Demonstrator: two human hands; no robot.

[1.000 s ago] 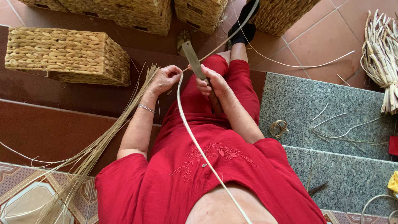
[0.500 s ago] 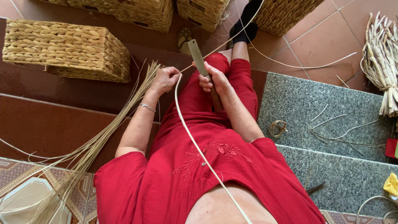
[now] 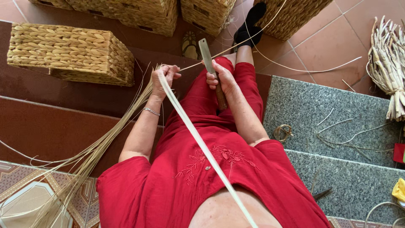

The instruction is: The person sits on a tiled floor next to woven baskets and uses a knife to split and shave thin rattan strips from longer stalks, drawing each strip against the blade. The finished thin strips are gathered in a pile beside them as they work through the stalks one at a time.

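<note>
Terracotta floor tiles [image 3: 325,46] & grey granite steps [image 3: 337,105] surround the seated person in red. Left hand [image 3: 163,77] is closed, pinching a thin cane strand [image 3: 236,44] plus a flat pale strip [image 3: 198,139] that runs back toward the camera. Right hand [image 3: 220,77] grips a knife [image 3: 206,55] w/ blade pointing up, edge at the strand. Judging by the loose fibre bundle [image 3: 105,143] trailing toward the frame's bottom-left corner, a good deal looks split already; an uncut bundle [image 3: 388,63] waits at the right edge. Woven baskets [image 3: 71,52] sit top-left.
</note>
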